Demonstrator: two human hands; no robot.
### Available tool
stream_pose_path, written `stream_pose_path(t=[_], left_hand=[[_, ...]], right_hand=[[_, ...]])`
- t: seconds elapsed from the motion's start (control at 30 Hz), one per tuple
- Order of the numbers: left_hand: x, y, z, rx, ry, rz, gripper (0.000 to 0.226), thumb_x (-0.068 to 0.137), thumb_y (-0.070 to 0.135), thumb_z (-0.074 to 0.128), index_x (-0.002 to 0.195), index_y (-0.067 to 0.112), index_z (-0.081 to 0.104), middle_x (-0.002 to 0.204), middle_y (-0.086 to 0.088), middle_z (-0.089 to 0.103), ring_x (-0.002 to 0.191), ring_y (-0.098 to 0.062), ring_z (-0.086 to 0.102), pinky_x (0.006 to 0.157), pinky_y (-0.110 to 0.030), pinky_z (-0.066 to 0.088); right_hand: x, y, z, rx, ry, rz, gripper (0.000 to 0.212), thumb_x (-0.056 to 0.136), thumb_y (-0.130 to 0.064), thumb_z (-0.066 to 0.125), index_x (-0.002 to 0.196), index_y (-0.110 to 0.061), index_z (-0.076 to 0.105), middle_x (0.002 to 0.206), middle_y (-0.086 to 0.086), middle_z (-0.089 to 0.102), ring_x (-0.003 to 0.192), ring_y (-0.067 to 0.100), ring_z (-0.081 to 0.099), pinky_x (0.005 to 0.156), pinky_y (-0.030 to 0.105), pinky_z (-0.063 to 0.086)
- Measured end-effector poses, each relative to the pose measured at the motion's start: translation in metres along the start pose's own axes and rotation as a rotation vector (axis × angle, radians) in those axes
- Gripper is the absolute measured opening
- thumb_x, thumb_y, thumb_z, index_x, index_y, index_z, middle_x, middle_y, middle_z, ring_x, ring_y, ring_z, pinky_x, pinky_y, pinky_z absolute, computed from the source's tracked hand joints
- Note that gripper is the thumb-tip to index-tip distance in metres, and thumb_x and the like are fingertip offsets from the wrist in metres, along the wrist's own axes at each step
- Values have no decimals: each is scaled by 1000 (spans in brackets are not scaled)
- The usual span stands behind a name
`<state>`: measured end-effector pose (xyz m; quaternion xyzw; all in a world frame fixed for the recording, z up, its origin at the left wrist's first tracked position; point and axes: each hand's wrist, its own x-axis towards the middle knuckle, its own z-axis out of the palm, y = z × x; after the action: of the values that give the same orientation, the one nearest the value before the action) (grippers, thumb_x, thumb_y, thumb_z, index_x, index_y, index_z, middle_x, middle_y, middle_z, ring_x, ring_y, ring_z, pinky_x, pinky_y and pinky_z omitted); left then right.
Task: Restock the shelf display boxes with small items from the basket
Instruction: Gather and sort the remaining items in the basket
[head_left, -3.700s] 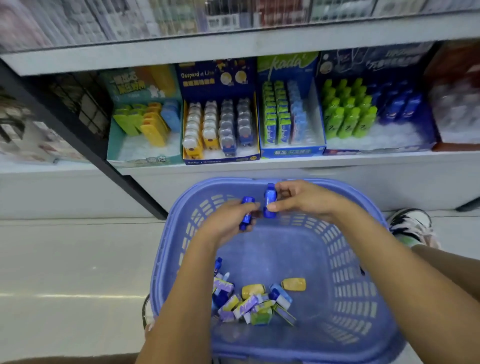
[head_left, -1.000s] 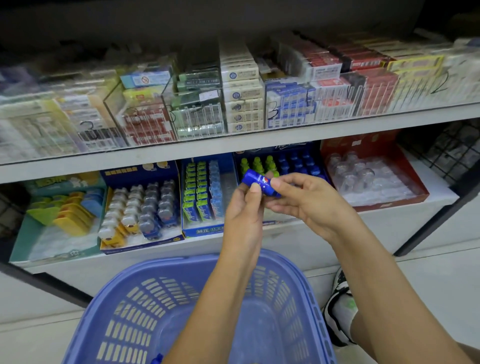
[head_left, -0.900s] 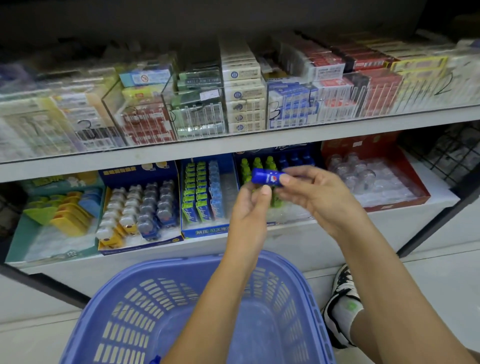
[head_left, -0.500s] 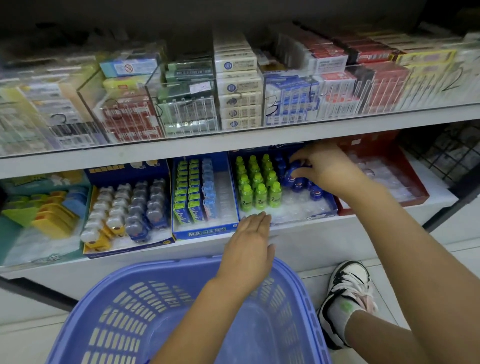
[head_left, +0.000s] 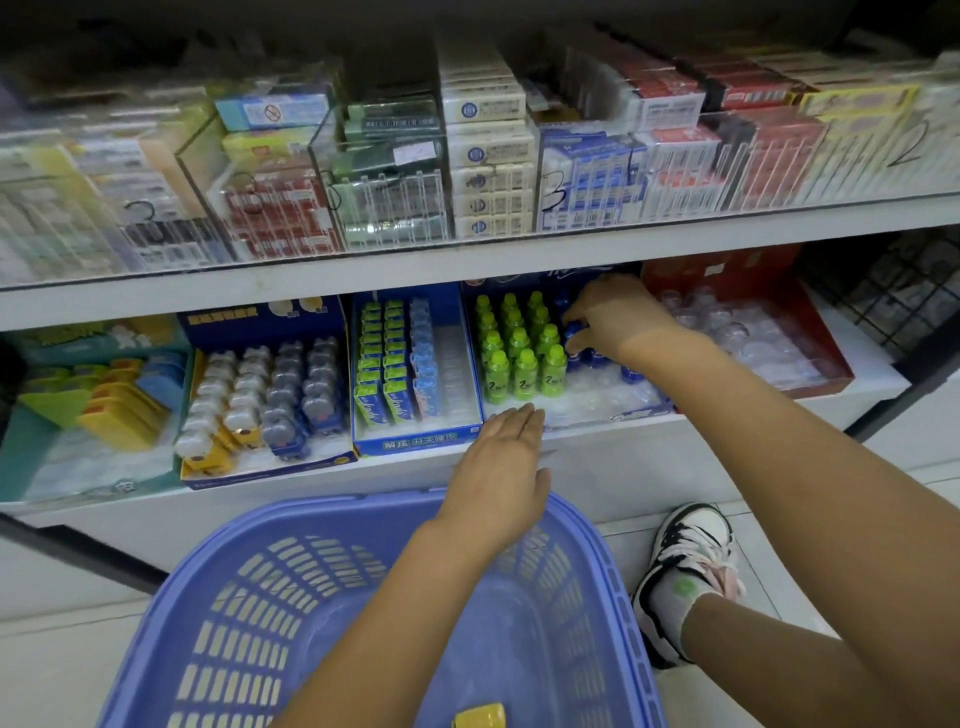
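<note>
My right hand (head_left: 618, 317) reaches into the blue display box (head_left: 623, 414) on the lower shelf, with its fingertips curled on a small blue bottle (head_left: 575, 332) among the blue bottles. Rows of green bottles (head_left: 524, 358) stand just left of it in the same box. My left hand (head_left: 506, 457) lies flat with straight fingers, the tips touching the shelf's front edge below the green bottles. The purple basket (head_left: 171, 597) sits on the floor below, with a yellow item (head_left: 480, 717) in it.
More display boxes line the lower shelf: a teal one (head_left: 78, 467), one with capsule-shaped items (head_left: 260, 400), a blue one with packets (head_left: 410, 364), and a red one with a clear tray (head_left: 753, 338). Cigarette packs (head_left: 488, 156) fill the upper shelf. My shoe (head_left: 691, 566) is right of the basket.
My right hand carried the blue bottle from in front of me into the display box. My left hand let go and dropped to the shelf edge. Over the last half second, little moved.
</note>
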<state>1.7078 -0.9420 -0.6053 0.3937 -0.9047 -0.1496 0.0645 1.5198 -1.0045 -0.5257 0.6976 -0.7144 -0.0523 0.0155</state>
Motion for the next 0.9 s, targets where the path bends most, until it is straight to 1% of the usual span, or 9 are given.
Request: stream_pose_path(t=[0.1, 0.2, 0.3, 0.37, 0.43, 0.53, 0.67, 0.77, 0.9], left_hand=[[-6, 4, -12, -95, -26, -1, 62, 97, 23, 45, 151, 11, 18, 158, -5, 16, 145, -17, 13, 117, -23, 7], [-25, 1, -20, -245, 73, 6, 52, 93, 18, 51, 142, 10, 38, 150, -7, 37, 138, -19, 32, 110, -21, 19], [-54, -16, -19, -335, 122, -59, 31, 91, 15, 55, 121, 9, 58, 125, -9, 60, 116, -23, 54, 98, -27, 38], [-74, -34, -11, -359, 9, -148, 22, 91, 14, 56, 111, 9, 63, 111, -9, 67, 103, -23, 61, 88, -27, 43], [-95, -55, 3, -337, -155, -249, 20, 90, 14, 57, 107, 9, 66, 106, -9, 69, 98, -23, 63, 82, -25, 43], [-127, -92, 35, -273, -332, -364, 23, 88, 10, 56, 109, 10, 67, 110, -8, 68, 104, -22, 62, 81, -24, 44], [-168, -133, 84, -216, -580, -436, 30, 88, 5, 56, 116, 9, 66, 124, -9, 62, 116, -21, 56, 94, -26, 41], [-182, -145, 115, -158, -711, -416, 32, 86, 2, 58, 116, 8, 66, 127, -10, 60, 119, -23, 53, 97, -25, 37], [-184, -146, 147, -50, -781, -365, 32, 82, 4, 64, 114, 6, 66, 122, -15, 63, 115, -28, 58, 96, -33, 46]], right_hand=[[-8, -5, -6, 22, -9, 46, 37, 82, -28, 68, 117, -16, 65, 120, 10, 62, 111, 31, 54, 93, 36, 45], [-32, -14, -7, 104, 132, 85, 39, 80, -20, 70, 117, -11, 61, 114, 16, 62, 108, 33, 55, 88, 36, 47], [-69, -41, -10, 329, 203, 31, 18, 76, -20, 73, 91, -12, 67, 88, 9, 66, 88, 27, 59, 74, 31, 46], [-92, -73, -6, 418, 27, -59, 12, 74, -26, 76, 78, -19, 66, 74, -4, 61, 75, 16, 57, 66, 25, 40], [-108, -112, 15, 416, -193, -182, 16, 74, -30, 76, 83, -21, 68, 72, -10, 56, 73, 11, 52, 64, 22, 35], [-126, -164, 75, 359, -483, -267, 31, 76, -27, 75, 104, -16, 66, 95, 0, 64, 90, 17, 58, 69, 22, 35], [-144, -200, 163, 238, -805, -246, 57, 78, -18, 75, 129, -12, 49, 125, 12, 56, 113, 27, 54, 83, 29, 42], [-154, -207, 209, 169, -895, -225, 63, 77, -19, 75, 132, -10, 44, 129, 15, 53, 114, 30, 54, 86, 31, 44], [-158, -209, 247, 96, -853, -274, 61, 75, -20, 76, 125, -7, 45, 129, 17, 49, 115, 32, 50, 88, 34, 43]])
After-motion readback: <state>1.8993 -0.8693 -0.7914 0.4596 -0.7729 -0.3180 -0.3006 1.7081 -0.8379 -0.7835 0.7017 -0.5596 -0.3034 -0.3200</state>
